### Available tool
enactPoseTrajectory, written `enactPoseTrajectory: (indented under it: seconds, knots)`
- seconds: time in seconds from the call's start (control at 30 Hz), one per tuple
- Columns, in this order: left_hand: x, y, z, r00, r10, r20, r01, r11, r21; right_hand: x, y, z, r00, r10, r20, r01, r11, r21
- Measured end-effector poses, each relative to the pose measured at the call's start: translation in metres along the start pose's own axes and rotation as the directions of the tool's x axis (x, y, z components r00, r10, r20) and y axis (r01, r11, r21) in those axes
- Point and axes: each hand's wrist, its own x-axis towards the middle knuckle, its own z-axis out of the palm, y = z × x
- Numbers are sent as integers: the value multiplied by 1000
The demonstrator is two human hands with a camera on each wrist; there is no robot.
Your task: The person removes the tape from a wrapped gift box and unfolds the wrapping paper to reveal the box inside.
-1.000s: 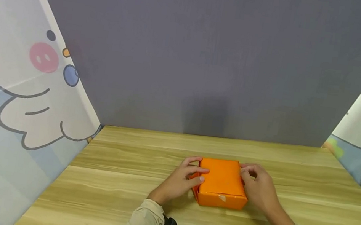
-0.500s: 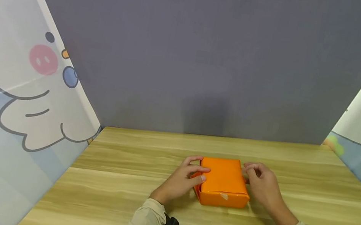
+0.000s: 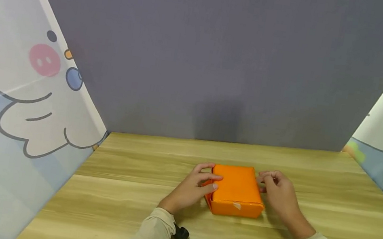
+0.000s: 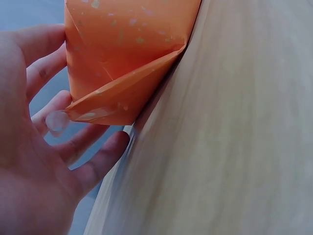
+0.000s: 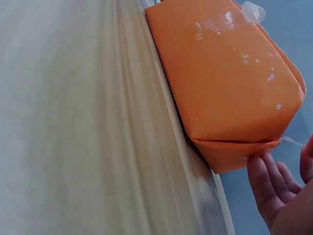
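A box wrapped in orange paper (image 3: 235, 185) lies on the table, its end paper folded into flaps. My left hand (image 3: 191, 187) rests on its left edge, fingers spread and touching the top. In the left wrist view, a curl of clear tape (image 4: 57, 122) sticks out at the corner of a folded flap (image 4: 129, 90). My right hand (image 3: 280, 195) is at the right end, thumb and forefinger drawn together. From the box's edge a thin strip of clear tape (image 5: 292, 142) runs to these fingers, which appear to pinch it; the exact contact is cut off. Other right fingers reach the end flap.
The wood-grain table (image 3: 121, 199) meets a grey panel (image 3: 222, 58) at the back. Printed cartoon sheets (image 3: 23, 112) stand at both sides. Another piece of clear tape (image 5: 253, 13) curls off the box's long side. A black wrist camera (image 3: 180, 235) sits on each sleeve.
My right hand has drawn slightly to the right, opening a small gap between its pinched fingertips and the box's top edge. The left hand stays resting on the box.
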Motion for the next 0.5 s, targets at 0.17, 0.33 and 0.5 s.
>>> enactPoseTrajectory:
  seconds: [0.17,0.33,0.5]
  knots:
    - [7,2,-2,1000,30,-5,-30,999,29,5,-4,-7,1000,2,-9,-2,1000,5]
    - [6,3,-3,1000,29,-2,-29,999,29,6,-1,-15,1000,-3,-10,2,1000,-23]
    - [1,1,-3,1000,5,9,-5,1000,16,9,5,-27,1000,13,6,-13,999,-48]
